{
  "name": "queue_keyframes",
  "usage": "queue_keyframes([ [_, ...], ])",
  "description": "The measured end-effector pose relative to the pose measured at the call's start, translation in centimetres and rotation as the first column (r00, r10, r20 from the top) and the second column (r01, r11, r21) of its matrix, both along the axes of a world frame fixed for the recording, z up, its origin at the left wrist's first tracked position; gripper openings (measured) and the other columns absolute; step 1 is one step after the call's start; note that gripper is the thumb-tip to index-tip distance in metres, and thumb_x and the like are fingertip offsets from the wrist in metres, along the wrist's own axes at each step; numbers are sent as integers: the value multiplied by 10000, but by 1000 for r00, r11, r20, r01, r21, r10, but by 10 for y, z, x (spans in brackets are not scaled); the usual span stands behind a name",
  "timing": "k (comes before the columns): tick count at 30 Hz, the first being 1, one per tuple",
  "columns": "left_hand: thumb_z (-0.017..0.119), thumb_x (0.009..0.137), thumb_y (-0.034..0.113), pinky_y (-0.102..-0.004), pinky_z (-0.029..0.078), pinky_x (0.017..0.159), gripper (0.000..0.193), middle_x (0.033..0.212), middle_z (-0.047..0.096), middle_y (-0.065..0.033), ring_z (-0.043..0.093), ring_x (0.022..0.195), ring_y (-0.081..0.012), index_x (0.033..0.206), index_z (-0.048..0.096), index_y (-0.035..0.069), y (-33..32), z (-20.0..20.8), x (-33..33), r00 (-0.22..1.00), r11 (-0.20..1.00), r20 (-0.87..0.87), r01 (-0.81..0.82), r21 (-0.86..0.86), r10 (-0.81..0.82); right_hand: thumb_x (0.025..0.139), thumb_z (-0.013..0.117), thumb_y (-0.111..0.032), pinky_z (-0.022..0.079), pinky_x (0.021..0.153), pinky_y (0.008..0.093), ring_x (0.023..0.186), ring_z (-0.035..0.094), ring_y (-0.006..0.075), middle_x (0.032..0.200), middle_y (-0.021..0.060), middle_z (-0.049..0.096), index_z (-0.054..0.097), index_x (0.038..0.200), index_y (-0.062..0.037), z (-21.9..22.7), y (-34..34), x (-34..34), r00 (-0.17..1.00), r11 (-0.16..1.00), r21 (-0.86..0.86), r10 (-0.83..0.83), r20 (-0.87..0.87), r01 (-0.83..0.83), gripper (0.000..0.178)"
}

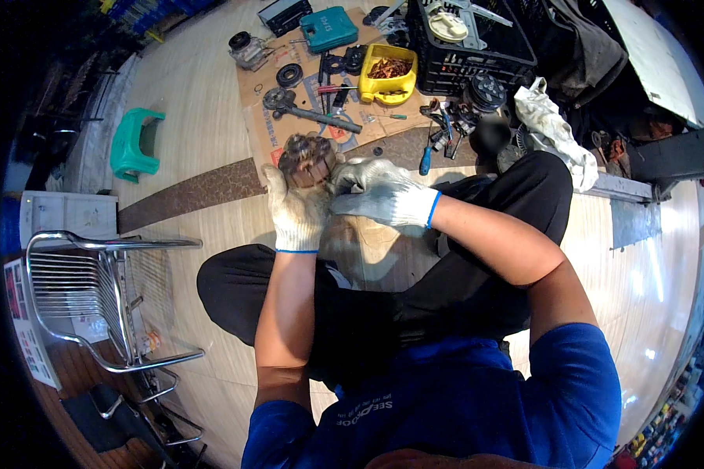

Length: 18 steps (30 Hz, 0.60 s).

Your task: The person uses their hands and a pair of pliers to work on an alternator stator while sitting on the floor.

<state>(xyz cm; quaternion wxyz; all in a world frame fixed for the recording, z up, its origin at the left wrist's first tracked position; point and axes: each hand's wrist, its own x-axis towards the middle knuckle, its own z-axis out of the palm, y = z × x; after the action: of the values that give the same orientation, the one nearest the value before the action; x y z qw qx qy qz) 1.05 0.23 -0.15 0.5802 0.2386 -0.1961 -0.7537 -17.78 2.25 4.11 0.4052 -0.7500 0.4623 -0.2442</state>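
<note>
My left hand point(299, 209), in a white knit glove with a blue cuff, holds a round brown metal part point(307, 161) with blocky segments around its side. The thumb stands at the part's left edge. Close against the right side of the part is my right hand point(383, 191), gloved the same way. Its fingers are curled together, and whatever they pinch is hidden. Beyond both hands, a hammer point(321, 116) with a dark handle lies across a cardboard sheet point(258, 98). A blue-handled screwdriver point(425, 159) lies on the floor to the right.
On the cardboard stand a yellow container point(389, 95) of copper-coloured scraps, a teal tool case point(328, 30) and a metal housing point(248, 51). A black crate point(477, 59) is at the back right, near a white cloth point(555, 133). Left are a green stool point(136, 144) and a metal chair point(74, 289).
</note>
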Motion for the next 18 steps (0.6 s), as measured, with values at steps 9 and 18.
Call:
queue_keyframes([
  [9, 463, 1043, 391, -547, 513, 995, 507, 1335, 579, -202, 605, 1183, -365, 1399, 464, 30, -7, 6, -1, 979, 983, 108, -162, -84, 170, 904, 687, -302, 518, 722, 356, 737, 633, 254, 871, 193, 682, 656, 1194, -32, 0, 15, 10, 964, 983, 182, -59, 261, 11, 397],
  [18, 476, 1044, 342, -523, 556, 917, 455, 1263, 603, -213, 639, 1098, -357, 1340, 474, -4, -4, 12, -3, 952, 976, 217, -199, -92, 215, 945, 588, -374, 531, 752, 462, 864, 663, 410, 917, 224, 684, 686, 1080, -77, 30, 6, -13, 999, 999, -36, 30, -36, -32, 341],
])
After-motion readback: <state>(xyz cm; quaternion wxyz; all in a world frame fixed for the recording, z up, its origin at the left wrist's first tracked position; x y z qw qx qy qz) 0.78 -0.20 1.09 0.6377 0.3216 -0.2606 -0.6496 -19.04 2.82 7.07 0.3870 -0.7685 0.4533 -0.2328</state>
